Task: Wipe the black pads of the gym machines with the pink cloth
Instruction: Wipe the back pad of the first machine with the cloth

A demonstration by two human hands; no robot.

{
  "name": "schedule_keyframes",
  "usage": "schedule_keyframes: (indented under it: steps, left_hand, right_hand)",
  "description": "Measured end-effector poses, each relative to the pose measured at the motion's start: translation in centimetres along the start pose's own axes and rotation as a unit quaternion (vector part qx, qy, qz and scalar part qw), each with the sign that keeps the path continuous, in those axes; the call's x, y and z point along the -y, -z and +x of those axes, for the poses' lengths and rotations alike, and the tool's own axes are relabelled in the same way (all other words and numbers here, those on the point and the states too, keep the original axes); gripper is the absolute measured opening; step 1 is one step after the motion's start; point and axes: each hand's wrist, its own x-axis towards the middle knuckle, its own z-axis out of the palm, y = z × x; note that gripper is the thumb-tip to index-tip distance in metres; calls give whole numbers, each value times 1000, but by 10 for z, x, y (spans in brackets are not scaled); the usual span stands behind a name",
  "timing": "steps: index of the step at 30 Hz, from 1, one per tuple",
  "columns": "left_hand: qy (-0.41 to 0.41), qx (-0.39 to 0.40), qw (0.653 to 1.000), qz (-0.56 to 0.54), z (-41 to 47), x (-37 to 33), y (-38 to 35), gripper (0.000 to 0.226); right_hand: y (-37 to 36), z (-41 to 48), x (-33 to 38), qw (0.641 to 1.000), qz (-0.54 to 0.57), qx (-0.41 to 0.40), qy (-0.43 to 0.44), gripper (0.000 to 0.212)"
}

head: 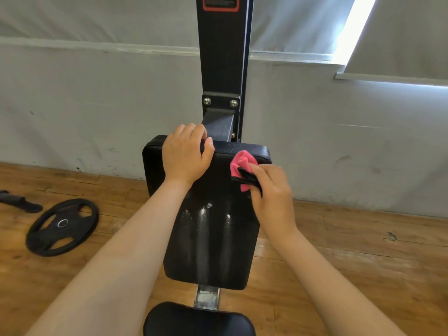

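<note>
The pink cloth (242, 161) is soft, light and limp, and is probably best held bunched. The right hand (274, 190) pinches it, fingers curled round it, at the upper right corner of the back pad (211, 238). The left hand (186, 158) curls over the pad's top edge. No container is in view.

The near edge cuts off the seat pad (198, 321), the far edge the unreadable red-framed label (220, 2), fingertips of the left hand (185, 157) vanish over the black pad's (211, 238) far rim, and the right hand (271, 190) hides part of the pink cloth (242, 162).
</note>
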Motion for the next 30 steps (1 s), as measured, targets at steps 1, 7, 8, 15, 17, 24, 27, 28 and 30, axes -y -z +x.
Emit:
schedule_keyframes:
  steps: [1,7,8,15,17,24,27,28,30]
  left_hand:
    - [0,-1,1000,1,0,0,0,30]
    - [4,-1,1000,-5,-1,-2,1,31]
    - [5,-1,1000,-4,-1,-2,1,31]
    - [0,-5,1000,-11,-1,-2,2,29]
    - [-4,-5,1000,-11,-1,-1,2,28]
    - [-7,41,997,-64,0,3,8,27]
    - [-36,59,992,-109,0,13,20,24]
    - [-43,49,992,-106,0,18,24,25]
    - [-33,24,995,-89,-2,36,30,28]
  right_hand:
    - [-3,-9,-2,1000,-3,21,11,38]
    - [-30,-54,-12,995,-47,83,39,44]
    - [-31,-56,-13,994,-45,86,40,43]
    - [-28,-72,-8,985,-11,171,-34,44]
    - [-21,-69,-3,987,14,152,-57,43]
    - [-6,-29,33,996,61,24,-54,39]
    - [-9,-12,40,998,44,-3,-36,40]
    - [-11,-8,41,999,35,-5,-31,40]
    - [-19,-2,44,1000,13,-6,-27,40]
